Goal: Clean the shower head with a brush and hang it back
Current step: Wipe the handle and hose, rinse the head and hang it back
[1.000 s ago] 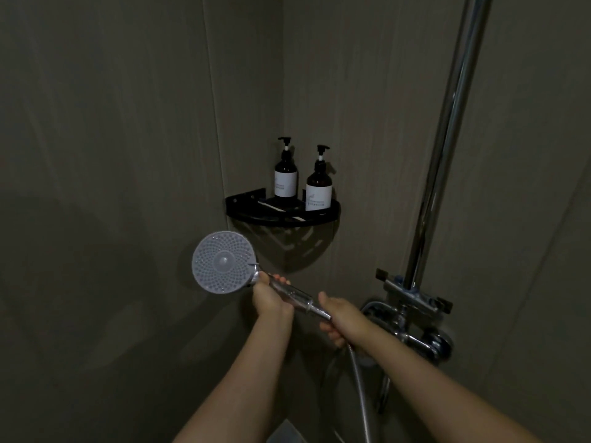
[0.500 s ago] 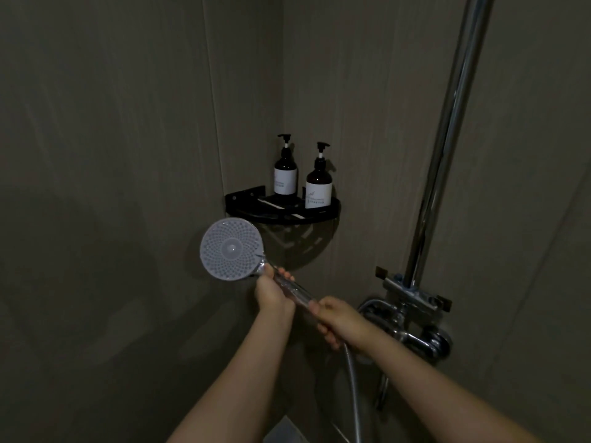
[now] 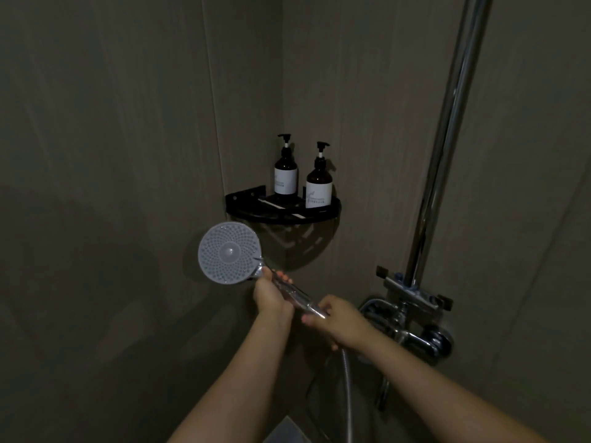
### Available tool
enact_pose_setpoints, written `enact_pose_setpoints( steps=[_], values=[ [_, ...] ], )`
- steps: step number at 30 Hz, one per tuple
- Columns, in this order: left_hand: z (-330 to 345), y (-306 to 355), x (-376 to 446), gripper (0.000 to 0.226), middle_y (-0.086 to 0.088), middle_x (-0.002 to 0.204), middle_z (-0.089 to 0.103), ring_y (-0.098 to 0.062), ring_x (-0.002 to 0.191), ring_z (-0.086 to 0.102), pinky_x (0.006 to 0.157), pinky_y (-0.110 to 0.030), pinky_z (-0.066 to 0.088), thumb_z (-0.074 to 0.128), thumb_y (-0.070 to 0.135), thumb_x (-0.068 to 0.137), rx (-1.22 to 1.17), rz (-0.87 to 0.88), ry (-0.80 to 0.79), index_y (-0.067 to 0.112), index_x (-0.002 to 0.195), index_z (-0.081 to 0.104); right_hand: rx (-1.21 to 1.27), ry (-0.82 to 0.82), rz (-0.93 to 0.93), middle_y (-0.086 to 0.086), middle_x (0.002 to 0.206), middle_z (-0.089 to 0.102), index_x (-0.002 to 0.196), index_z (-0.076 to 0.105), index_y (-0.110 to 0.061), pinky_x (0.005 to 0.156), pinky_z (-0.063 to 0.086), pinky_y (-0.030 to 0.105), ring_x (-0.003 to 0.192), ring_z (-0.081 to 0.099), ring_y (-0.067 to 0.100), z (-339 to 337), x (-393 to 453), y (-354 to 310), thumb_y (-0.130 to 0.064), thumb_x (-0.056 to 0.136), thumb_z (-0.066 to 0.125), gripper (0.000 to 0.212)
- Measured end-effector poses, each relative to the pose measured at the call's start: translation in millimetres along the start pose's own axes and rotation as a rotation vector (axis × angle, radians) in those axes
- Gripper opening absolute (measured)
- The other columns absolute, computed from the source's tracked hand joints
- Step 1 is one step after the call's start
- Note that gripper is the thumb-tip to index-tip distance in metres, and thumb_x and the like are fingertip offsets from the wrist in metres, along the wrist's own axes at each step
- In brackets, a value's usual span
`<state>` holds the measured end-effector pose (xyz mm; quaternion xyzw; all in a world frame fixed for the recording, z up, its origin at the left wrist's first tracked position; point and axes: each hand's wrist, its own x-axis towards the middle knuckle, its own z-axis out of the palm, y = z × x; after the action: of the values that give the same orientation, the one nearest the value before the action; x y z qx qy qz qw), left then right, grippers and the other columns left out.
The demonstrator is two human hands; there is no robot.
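The shower head point(image 3: 228, 251) is a round grey disc of nozzles facing me, on a clear chrome handle. My left hand point(image 3: 271, 294) grips the handle just below the disc. My right hand point(image 3: 340, 321) holds the handle's lower end, where the metal hose point(image 3: 348, 394) hangs down. A white brush point(image 3: 271, 203) lies on the black corner shelf point(image 3: 326, 212), above and right of the head. The chrome riser pole point(image 3: 444, 148) stands at the right, with a holder bracket point(image 3: 412, 287) at its base.
Two dark pump bottles point(image 3: 285, 174) point(image 3: 319, 182) with white labels stand on the shelf in the wall corner. The chrome mixer valve point(image 3: 419, 334) sits below the bracket, right of my hands. Grey tiled walls close in on the left and behind.
The shower head has risen a little and shifted right toward the shelf. Both hands have kept their grip on the handle and moved with it.
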<state>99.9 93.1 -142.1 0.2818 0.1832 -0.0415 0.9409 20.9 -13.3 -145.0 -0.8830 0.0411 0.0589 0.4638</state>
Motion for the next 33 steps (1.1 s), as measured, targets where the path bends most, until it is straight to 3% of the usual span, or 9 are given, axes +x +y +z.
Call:
enact_pose_setpoints(
  steps=[2,4,10,12,16,20,25,31,33],
  values=[
    [0,-1,1,0.026,0.000,0.065,0.044,-0.013,0.058,0.043,0.058,-0.024,0.039,0.043,0.024,0.096,-0.004,0.001,0.020,0.015,0.071,0.047,-0.511,0.159,-0.106,0.005,0.098,0.065,0.107,0.053,-0.014,0.072,0.053,0.032,0.083,0.065,0.016,6,0,0,-0.040,0.086,0.060,0.033],
    [-2,-2,0,0.025,0.000,0.066,0.045,-0.013,0.058,0.043,0.059,-0.024,0.040,0.044,0.022,0.095,-0.003,-0.009,0.038,0.015,0.071,0.048,-0.627,0.238,-0.194,0.007,0.099,0.064,0.110,0.054,-0.012,0.079,0.052,0.037,0.091,0.063,0.023,13,-1,-1,-0.038,0.093,0.049,0.031],
    [-2,-3,-3,0.030,-0.001,0.064,0.043,-0.014,0.057,0.042,0.058,-0.024,0.038,0.044,0.020,0.096,-0.005,-0.032,0.034,0.015,0.067,0.046,0.532,-0.207,0.235,-0.005,0.045,0.037,0.077,0.051,-0.011,0.033,0.028,0.017,0.032,0.032,0.005,-2,8,8,-0.048,0.099,0.028,0.049],
    [-2,-2,-2,0.029,0.000,0.064,0.044,-0.014,0.058,0.042,0.059,-0.024,0.039,0.044,0.022,0.095,0.011,-0.025,0.030,0.015,0.067,0.047,0.302,-0.150,0.097,-0.001,0.056,0.049,0.080,0.054,-0.014,0.040,0.037,0.020,0.038,0.044,0.006,1,8,10,-0.046,0.096,0.040,0.038],
    [-4,-3,3,0.026,0.000,0.066,0.045,-0.013,0.058,0.043,0.059,-0.024,0.040,0.045,0.023,0.096,-0.006,-0.009,0.039,0.016,0.070,0.048,-0.576,0.162,-0.132,0.007,0.102,0.066,0.106,0.057,-0.015,0.078,0.051,0.033,0.093,0.064,0.023,9,0,3,-0.029,0.089,0.055,0.022],
    [-4,-10,0,0.027,-0.001,0.065,0.043,-0.013,0.058,0.041,0.058,-0.024,0.038,0.044,0.021,0.095,0.012,-0.027,0.037,0.016,0.069,0.047,-0.495,0.123,0.061,0.008,0.093,0.065,0.102,0.063,-0.010,0.069,0.049,0.027,0.083,0.063,0.022,12,7,-2,-0.027,0.085,0.058,0.025],
    [-5,-16,-1,0.029,0.000,0.063,0.040,-0.013,0.056,0.039,0.057,-0.024,0.036,0.043,0.020,0.095,0.048,-0.036,-0.005,0.016,0.066,0.044,0.086,-0.388,0.422,-0.008,0.041,0.039,0.063,0.043,-0.020,0.034,0.028,0.016,0.031,0.033,0.005,-10,10,3,-0.036,0.089,0.057,0.033],
    [-1,-19,-2,0.027,-0.001,0.063,0.043,-0.013,0.056,0.042,0.056,-0.024,0.038,0.045,0.018,0.094,0.093,-0.012,-0.017,0.014,0.067,0.046,-0.545,0.172,0.096,0.010,0.105,0.068,0.108,0.063,-0.007,0.074,0.049,0.028,0.096,0.067,0.025,15,2,-3,-0.034,0.083,0.065,0.036],
    [-1,-19,-5,0.028,-0.001,0.063,0.042,-0.013,0.057,0.041,0.057,-0.025,0.036,0.043,0.017,0.095,0.105,-0.035,-0.032,0.014,0.067,0.045,-0.237,-0.005,0.168,0.009,0.081,0.068,0.092,0.062,-0.008,0.060,0.046,0.023,0.069,0.069,0.019,12,4,3,-0.031,0.086,0.062,0.023]
  ],
)
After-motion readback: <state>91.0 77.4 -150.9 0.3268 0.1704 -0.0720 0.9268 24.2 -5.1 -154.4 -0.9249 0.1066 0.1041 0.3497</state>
